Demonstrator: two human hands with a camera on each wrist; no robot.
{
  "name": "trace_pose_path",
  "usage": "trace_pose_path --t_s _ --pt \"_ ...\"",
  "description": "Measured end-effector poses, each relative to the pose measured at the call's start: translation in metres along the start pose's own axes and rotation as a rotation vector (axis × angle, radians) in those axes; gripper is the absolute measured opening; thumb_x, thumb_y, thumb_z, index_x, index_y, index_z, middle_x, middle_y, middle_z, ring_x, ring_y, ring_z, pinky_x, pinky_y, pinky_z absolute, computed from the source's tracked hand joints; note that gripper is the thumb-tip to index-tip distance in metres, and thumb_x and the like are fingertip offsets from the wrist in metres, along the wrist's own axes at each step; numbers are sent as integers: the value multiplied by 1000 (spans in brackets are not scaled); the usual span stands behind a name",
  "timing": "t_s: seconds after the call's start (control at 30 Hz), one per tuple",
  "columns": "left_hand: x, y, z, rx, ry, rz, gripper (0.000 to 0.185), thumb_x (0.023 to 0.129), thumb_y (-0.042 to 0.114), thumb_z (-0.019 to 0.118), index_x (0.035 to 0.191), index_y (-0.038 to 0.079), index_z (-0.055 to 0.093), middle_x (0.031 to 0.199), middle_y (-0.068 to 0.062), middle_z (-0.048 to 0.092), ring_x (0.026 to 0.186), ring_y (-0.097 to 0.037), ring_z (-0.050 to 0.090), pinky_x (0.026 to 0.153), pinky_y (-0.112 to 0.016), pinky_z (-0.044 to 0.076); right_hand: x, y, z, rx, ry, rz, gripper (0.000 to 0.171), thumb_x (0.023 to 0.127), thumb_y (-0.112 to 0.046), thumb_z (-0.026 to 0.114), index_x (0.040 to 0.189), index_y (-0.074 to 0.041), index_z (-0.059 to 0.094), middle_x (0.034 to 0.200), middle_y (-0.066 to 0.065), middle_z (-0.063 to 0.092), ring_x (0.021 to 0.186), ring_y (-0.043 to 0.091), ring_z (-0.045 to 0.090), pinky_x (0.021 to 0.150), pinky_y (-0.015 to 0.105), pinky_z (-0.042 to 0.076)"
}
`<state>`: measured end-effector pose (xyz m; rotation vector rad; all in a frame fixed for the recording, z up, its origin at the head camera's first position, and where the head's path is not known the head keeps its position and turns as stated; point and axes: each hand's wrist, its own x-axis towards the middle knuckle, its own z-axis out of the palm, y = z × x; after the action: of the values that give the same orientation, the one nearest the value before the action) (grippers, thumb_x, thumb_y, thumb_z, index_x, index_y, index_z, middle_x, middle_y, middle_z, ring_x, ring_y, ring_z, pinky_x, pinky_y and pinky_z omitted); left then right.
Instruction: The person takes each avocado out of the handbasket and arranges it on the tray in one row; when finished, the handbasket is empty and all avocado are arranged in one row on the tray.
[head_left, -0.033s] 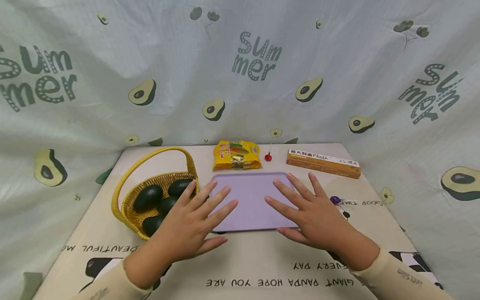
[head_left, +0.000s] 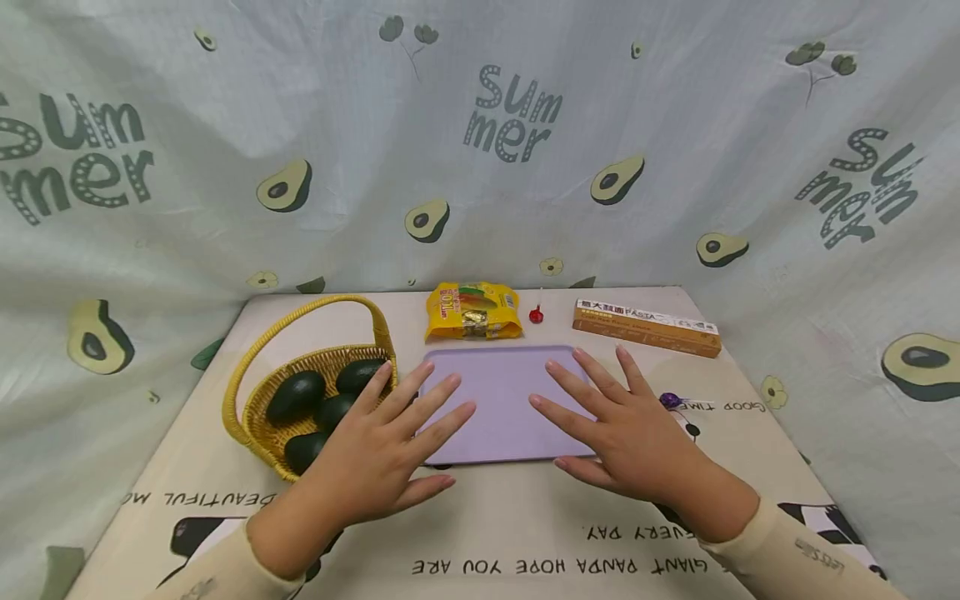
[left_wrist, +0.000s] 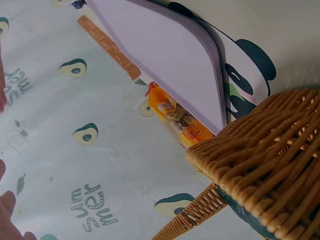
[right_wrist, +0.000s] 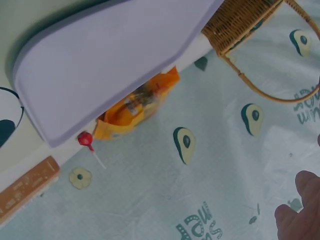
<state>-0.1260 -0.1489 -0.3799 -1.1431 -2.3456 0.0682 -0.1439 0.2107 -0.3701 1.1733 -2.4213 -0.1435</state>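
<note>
1. The tray point(head_left: 498, 400) is plain pale lilac.
2. The basket point(head_left: 258, 400) at about 9 o'clock from the tray is yellow woven wicker; the avocados point(head_left: 296, 395) in it are dark green.
3. The snack packet point(head_left: 472, 312) at 12 o'clock is yellow with orange and green print.
4. The lollipop point(head_left: 536, 314) has a red head; another lollipop point(head_left: 670, 400) at 3 o'clock is purple.
5. The pasta box point(head_left: 647, 327) is orange-brown with a white strip.
6. The worktop point(head_left: 525, 525) cloth is cream with black lettering and panda patches.
7. The backdrop point(head_left: 480, 167) is pale mint, patterned with halved avocados and grey-green "Summer" lettering.
8. The sleeves point(head_left: 795, 554) are cream.
</note>
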Motion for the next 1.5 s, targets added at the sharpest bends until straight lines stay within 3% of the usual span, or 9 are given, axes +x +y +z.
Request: trace_pose_path --t_s 0.3,0.47,0.67,0.77,0.9,1.03,1.17,1.27,1.5 --pt "0 -1 0 -4 2 2 77 99 72 34 164 30 25 173 0 14 160 -31 12 128 -68 11 1 -1 0 8 -16 -6 69 100 -69 38 162 -41 26 173 -1 16 159 33 13 125 73 8" --pt "1 -3 2 -18 21 6 76 100 71 36 163 30 28 173 0 18 159 -31 14 128 -67 15 0 0 1 22 0 -8 69 100 -69 37 162 -38 28 172 1 21 158 34 17 125 73 9" --pt "-1 0 6 -110 167 51 69 100 61 50 156 21 45 164 -5 40 150 -30 39 124 -60 33 -2 0 3 97 82 -3 71 103 -69 33 161 -29 35 170 5 25 154 37 28 126 69 16" --pt "-1 2 7 -180 260 65 64 98 54 56 150 16 53 156 -7 50 140 -30 51 120 -55 39 -2 -3 5 164 158 5 72 103 -67 37 159 -22 40 168 7 32 153 35 31 127 64 20" --pt "2 4 4 -297 397 73 59 97 45 64 142 7 59 146 -12 58 129 -31 57 115 -48 44 2 -6 7 274 265 14 76 101 -63 46 155 -10 44 162 11 41 151 32 36 130 55 22" --pt "4 7 0 -377 520 74 57 95 39 68 134 -2 61 137 -17 62 120 -33 59 108 -42 48 6 -9 8 392 310 10 80 99 -60 54 153 -1 44 160 13 43 147 32 41 132 43 21" --pt "2 8 -3 -417 570 20 58 95 39 67 131 -7 60 132 -20 62 116 -33 59 116 -29 43 9 -13 8 511 263 21 88 95 -57 64 155 1 38 161 11 41 145 28 43 131 28 23" --pt "-1 6 -4 -437 592 -29 61 96 40 66 130 -9 58 131 -22 61 117 -32 58 121 -23 38 11 -16 8 576 204 59 93 91 -54 72 159 -4 32 162 7 39 147 24 41 128 20 25" --pt "-7 2 -5 -496 614 -135 73 94 45 68 134 -14 51 132 -26 58 126 -30 53 122 -25 38 20 -24 13 664 191 99 100 85 -49 81 161 -9 30 162 5 40 144 21 45 125 22 33"
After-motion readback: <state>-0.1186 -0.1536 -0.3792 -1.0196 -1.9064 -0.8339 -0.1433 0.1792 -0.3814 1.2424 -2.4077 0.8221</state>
